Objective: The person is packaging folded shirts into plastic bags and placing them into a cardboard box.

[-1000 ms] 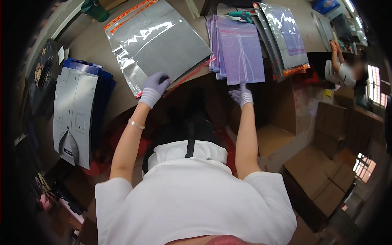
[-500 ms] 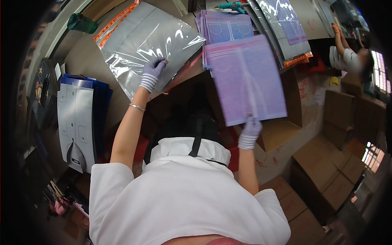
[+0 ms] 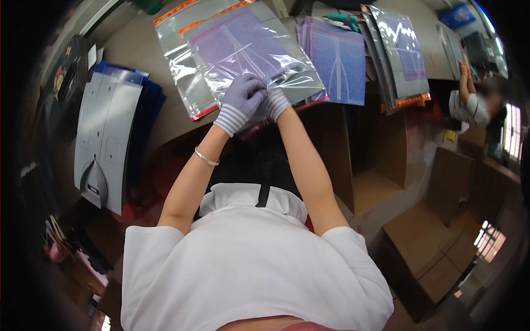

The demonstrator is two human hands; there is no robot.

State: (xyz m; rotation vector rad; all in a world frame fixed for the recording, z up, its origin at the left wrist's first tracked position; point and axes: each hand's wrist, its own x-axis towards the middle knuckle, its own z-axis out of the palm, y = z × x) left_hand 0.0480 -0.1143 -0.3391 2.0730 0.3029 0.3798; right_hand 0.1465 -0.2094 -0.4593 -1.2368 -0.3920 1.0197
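A clear plastic bag (image 3: 193, 102) with an orange-red printed strip lies on the worktable, on top of similar bags. Beneath its shiny film shows a flat purple denim-print sheet (image 3: 234, 41). Both my hands wear pale purple gloves with striped cuffs and meet at the bag's near edge. My left hand (image 3: 243, 98) is closed, its fingers bent over that edge. Close beside it, my right hand (image 3: 274, 103) reaches to the same edge; its fingers are hidden by the left hand and the film.
Stacked denim-print sheets (image 3: 338, 66) lie to the right, with a teal glue gun (image 3: 343, 21) behind them. Farther right are filled bags (image 3: 400, 52). Grey shirt-shaped cutouts (image 3: 107, 129) stand at left. Cardboard boxes (image 3: 430, 237) are at lower right; another person (image 3: 472, 107) works beyond.
My right hand has carried the purple sheet left, and the sheet now lies beneath the bag's film. My left hand has moved slightly right, beside the right one.
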